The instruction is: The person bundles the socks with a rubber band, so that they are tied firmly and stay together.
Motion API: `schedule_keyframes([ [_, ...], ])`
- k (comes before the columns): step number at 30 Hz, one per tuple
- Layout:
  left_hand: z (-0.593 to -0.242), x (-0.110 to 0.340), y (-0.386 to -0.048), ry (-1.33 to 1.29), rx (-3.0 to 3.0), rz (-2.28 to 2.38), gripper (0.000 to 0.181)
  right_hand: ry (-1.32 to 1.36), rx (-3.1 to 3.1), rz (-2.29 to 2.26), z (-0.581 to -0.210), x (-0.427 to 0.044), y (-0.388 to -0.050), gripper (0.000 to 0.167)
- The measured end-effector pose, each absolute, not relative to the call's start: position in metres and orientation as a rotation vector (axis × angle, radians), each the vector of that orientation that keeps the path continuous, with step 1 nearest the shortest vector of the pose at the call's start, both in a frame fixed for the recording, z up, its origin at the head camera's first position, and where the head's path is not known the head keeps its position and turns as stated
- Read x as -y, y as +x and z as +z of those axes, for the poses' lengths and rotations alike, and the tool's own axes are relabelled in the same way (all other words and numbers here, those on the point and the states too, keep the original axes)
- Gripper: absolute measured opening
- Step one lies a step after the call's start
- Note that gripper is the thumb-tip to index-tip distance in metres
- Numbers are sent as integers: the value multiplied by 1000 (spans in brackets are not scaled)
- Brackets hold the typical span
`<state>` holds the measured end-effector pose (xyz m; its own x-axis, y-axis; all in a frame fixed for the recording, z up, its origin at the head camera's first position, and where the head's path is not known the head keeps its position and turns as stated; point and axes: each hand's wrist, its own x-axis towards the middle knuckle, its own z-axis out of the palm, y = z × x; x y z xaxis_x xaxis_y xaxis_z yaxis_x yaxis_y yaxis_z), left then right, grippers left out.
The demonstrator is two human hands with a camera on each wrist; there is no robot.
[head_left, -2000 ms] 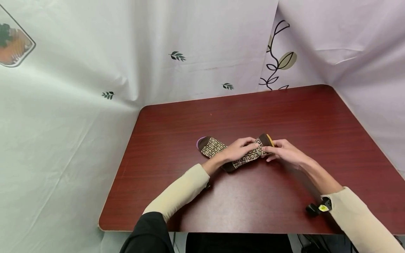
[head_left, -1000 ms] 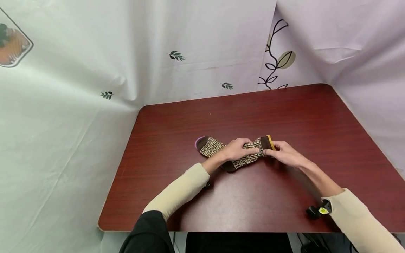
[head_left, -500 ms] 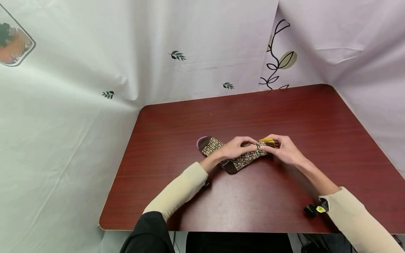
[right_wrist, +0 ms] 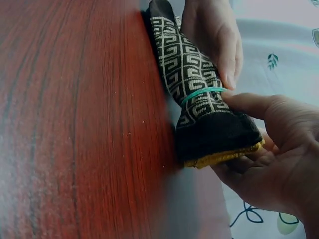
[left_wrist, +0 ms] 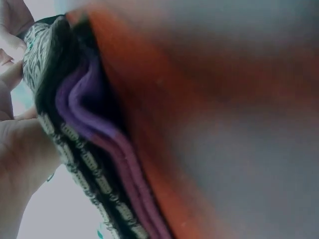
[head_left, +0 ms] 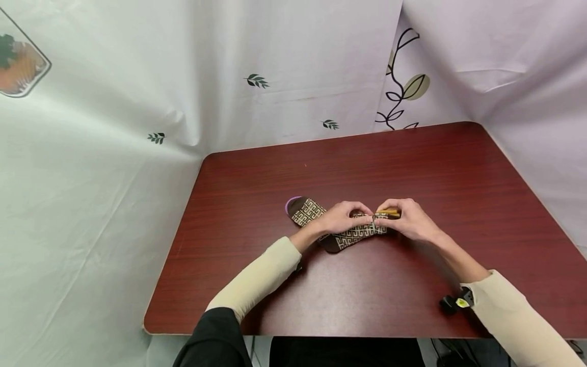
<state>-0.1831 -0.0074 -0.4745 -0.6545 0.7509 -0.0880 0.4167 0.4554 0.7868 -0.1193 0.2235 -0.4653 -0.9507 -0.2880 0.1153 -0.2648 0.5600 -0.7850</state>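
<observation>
A pair of brown socks (head_left: 350, 238) with a cream key pattern lies bent on the table, toe to the left. Two purple edges (left_wrist: 102, 134) run side by side along them in the left wrist view. Round the leg goes a thin green elastic band (right_wrist: 202, 93), a little short of the dark cuff with its yellow rim (right_wrist: 219, 158). My left hand (head_left: 341, 218) holds the sock leg, fingertips near the band. My right hand (head_left: 412, 219) grips the cuff end, thumb on top at the band, other fingers at the yellow rim and partly hidden.
The socks lie on a reddish-brown wooden table (head_left: 266, 183). White sheeting (head_left: 284, 41) printed with leaves hangs behind and beside it. A small black device (head_left: 451, 304) sits at my right wrist. Cables (head_left: 458, 351) show below the table's front edge.
The right hand has shifted from the cuff's edge over its top, close to the left fingertips. The yellow rim, upright before, is now mostly covered by the right fingers. The toe has stayed put.
</observation>
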Motion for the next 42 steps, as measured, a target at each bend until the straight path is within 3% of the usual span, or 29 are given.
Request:
schedule_keyframes([
  [7, -464, 10, -185, 827, -2250, 896, 45, -549, -2769, -1407, -469, -221, -120, 9],
  [15, -468, 9, -186, 709, -2106, 1163, 31, -501, -2569, -1557, -469, -221, -125, 9],
  [31, -482, 2, -178, 535, -2116, 1559, 20, -298, -2354, -1643, -475, -220, -131, 36],
  [42, -477, 18, -195, 820, -2292, 1094, 36, -273, -2454, -1485, -472, -228, -134, 29],
])
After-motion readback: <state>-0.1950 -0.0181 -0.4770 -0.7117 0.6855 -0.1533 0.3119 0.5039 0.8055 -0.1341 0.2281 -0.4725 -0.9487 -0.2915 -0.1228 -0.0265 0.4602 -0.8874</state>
